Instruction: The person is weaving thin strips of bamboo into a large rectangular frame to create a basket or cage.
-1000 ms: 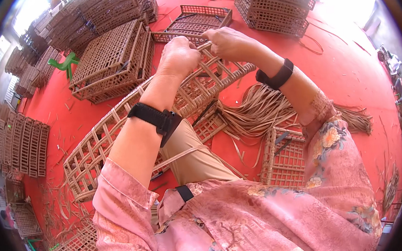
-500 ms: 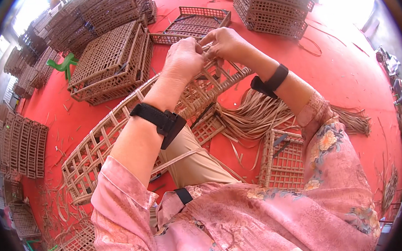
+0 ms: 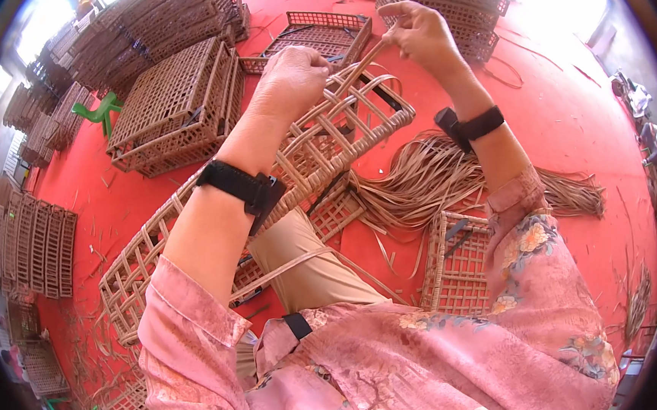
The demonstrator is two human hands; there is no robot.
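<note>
A long, open-weave basket of flat brown strips lies slanted across my lap, its far right end raised. At its far edge my left hand is closed, apparently gripping the rim; its fingertips are partly hidden. My right hand, up and to the right, pinches a flat brown weaving strip. That strip runs taut from the basket's far edge to my fingers. Another strip trails across my knee beneath the basket.
A bundle of loose strips lies on the red floor at right, near a small woven tray. Stacked woven trays stand at far left beside a green stool. Another tall stack is at the back, near an open tray.
My right hand has moved away from my left, up and to the right, drawing the strip out. My left hand has stayed near the basket's far edge.
</note>
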